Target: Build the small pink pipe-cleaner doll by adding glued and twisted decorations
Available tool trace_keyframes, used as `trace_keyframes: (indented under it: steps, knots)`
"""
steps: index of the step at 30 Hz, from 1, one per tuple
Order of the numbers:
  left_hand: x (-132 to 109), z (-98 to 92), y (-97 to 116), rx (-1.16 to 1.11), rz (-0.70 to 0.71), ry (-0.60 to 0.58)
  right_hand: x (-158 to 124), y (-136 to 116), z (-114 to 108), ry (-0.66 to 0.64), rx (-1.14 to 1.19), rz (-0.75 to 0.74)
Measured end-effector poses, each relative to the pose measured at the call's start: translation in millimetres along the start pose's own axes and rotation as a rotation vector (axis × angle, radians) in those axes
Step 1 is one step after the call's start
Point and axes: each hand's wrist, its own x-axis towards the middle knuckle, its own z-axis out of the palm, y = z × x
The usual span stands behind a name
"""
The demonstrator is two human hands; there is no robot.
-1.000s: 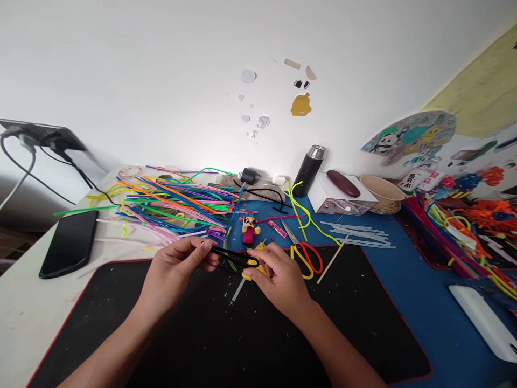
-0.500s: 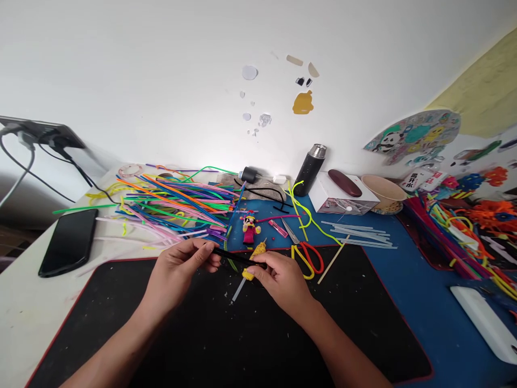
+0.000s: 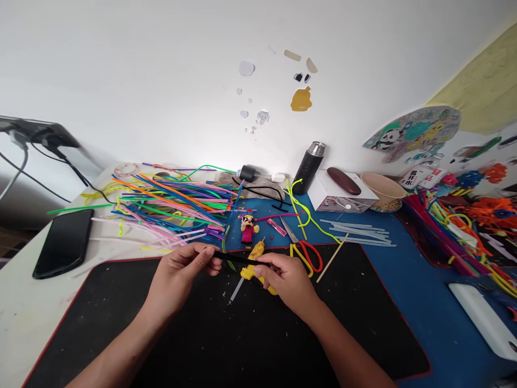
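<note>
Fingers [image 3: 207, 251] of the left hand [image 3: 174, 276] and right hand [image 3: 290, 279] pinch the thin black strip [image 3: 237, 259], which looks light and bendy, so holding near both ends seems best.

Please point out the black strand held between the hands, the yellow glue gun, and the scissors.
black strand [image 3: 238, 258]: head view, middle of its exposed stretch
yellow glue gun [image 3: 247, 271]: head view, rear of its body
scissors [image 3: 292, 233]: head view, metal blades
</note>
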Motion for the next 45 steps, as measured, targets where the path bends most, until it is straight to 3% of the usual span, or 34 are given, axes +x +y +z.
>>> trace_keyframes:
  steps: [14, 20, 24, 29, 33, 35, 38, 41, 45]
  knots:
    - [3, 5.1, -5, -0.062, -0.003, -0.009, 0, 7, -2, 0.023, -0.044, -0.027]
    - [9, 12.4, -5, -0.257, -0.112, 0.03, 0, 14, 2, 0.07, -0.06, -0.091]
    - [13, 11.9, -6, -0.196, -0.107, 0.058, -1, 15, 5, 0.034, -0.064, -0.085]
    - [15, 6.1, -12, -0.177, -0.185, -0.014, -1, 18, 0, 0.043, -0.062, -0.082]
    - [17, -3.4, -8, 0.124, -0.058, -0.125, -3, 16, -7, 0.054, -0.127, -0.093]
    - [16, -7.3, 1, 0.273, 0.046, -0.111, -4, 15, -10, 0.064, -0.187, -0.126]
    - [10, -6.4, 15, 0.565, 0.353, -0.042, -6, 14, -12, 0.061, -0.262, -0.153]
    - [5, 2.7, 21, 0.838, 0.648, -0.281, -5, 12, -13, 0.059, -0.323, -0.185]
    - [5, 15.8, 13, 1.054, 0.794, -0.416, -5, 6, -11, 0.044, -0.319, -0.198]
